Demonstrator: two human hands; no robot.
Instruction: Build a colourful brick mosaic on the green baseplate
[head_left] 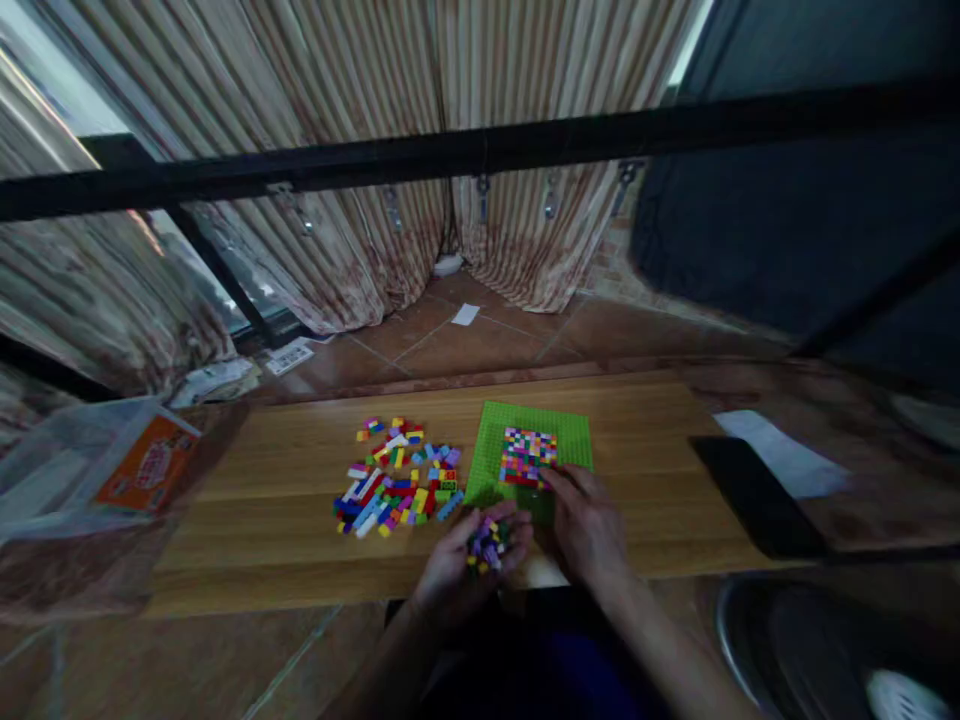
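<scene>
My left hand (455,568) is cupped, palm up, around a heap of small building bricks (487,543) in purple, yellow, green and other colours. It is low over the wooden table, just below the front edge of a green baseplate (491,440). On that plate sits a block of multicoloured bricks (529,452) set in tight rows. The fingers of my right hand (589,520) are closed together at its lower right corner. Whether a brick is between those fingertips is hidden.
Loose bricks (401,490) of many sizes lie spread left of the baseplate on the wooden table (247,500). A dark flat object (757,495) and a white paper (780,450) are at the right. At the left stands a clear plastic box (75,450) with an orange label.
</scene>
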